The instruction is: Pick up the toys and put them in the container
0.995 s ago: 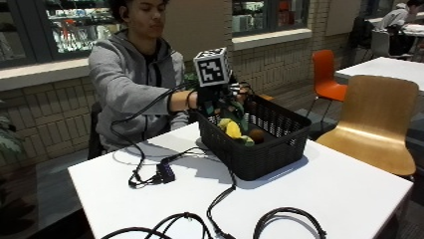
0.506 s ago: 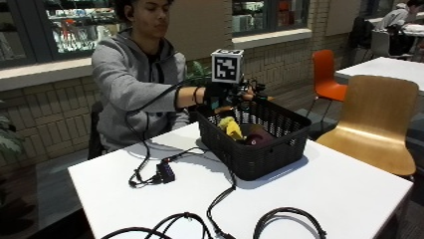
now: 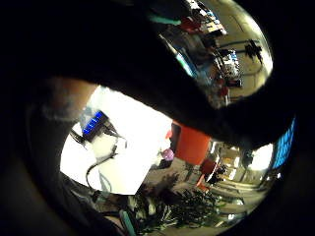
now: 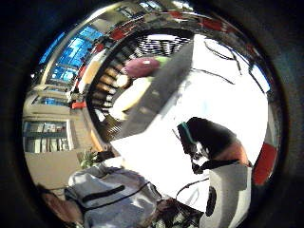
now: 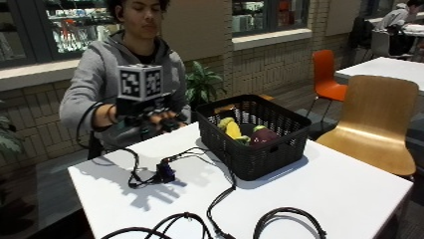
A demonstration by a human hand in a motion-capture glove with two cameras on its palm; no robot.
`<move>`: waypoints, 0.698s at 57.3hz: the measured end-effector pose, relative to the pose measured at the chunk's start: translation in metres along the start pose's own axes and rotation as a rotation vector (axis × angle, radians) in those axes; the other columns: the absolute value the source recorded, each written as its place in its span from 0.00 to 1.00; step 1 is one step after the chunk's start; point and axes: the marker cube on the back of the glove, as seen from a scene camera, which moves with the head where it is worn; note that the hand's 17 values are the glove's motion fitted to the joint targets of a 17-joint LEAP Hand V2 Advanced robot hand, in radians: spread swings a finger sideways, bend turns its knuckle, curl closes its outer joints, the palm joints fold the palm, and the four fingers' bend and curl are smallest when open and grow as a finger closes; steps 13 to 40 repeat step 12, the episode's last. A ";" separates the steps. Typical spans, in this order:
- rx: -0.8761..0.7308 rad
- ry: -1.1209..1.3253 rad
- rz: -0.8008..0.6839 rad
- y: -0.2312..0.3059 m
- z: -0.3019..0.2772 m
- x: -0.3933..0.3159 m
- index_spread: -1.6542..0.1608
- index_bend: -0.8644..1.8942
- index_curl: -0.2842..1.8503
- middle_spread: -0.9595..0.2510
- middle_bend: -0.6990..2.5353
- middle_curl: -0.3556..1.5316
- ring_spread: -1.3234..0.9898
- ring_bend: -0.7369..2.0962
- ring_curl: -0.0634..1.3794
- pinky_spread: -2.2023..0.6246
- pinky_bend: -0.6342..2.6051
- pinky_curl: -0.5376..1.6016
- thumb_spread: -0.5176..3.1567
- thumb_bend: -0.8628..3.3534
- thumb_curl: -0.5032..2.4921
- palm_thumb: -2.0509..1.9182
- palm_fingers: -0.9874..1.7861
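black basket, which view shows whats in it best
The outside view: the black basket stands whole on the white table, with a yellow toy and a dark purple toy inside. The thumb side palm view catches part of its wall and some toys. The little finger side view does not show it.

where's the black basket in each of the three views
Outside view: the black basket stands on the white table, right of the gloved right hand, with toys inside.
Thumb side palm view: the basket's dark ribbed wall curves round a purple toy and pale ones.
Little finger side palm view: not in it.
Shared landmark: the white table top shows in all three.
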 end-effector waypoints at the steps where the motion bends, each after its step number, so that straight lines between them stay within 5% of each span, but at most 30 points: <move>1: -0.008 -0.002 0.026 0.006 0.004 0.011 0.76 0.37 0.24 0.83 0.26 0.46 0.54 0.30 0.30 0.81 0.43 0.40 0.52 0.20 0.29 0.58 0.28; 11: -0.082 -0.123 0.224 0.061 0.043 0.084 0.76 0.38 0.26 0.83 0.27 0.43 0.54 0.30 0.25 0.81 0.41 0.40 0.54 0.21 0.29 0.59 0.30; 40: -0.080 -0.128 0.227 0.063 0.045 0.086 0.76 0.38 0.26 0.83 0.27 0.43 0.54 0.30 0.25 0.81 0.41 0.40 0.54 0.21 0.29 0.59 0.30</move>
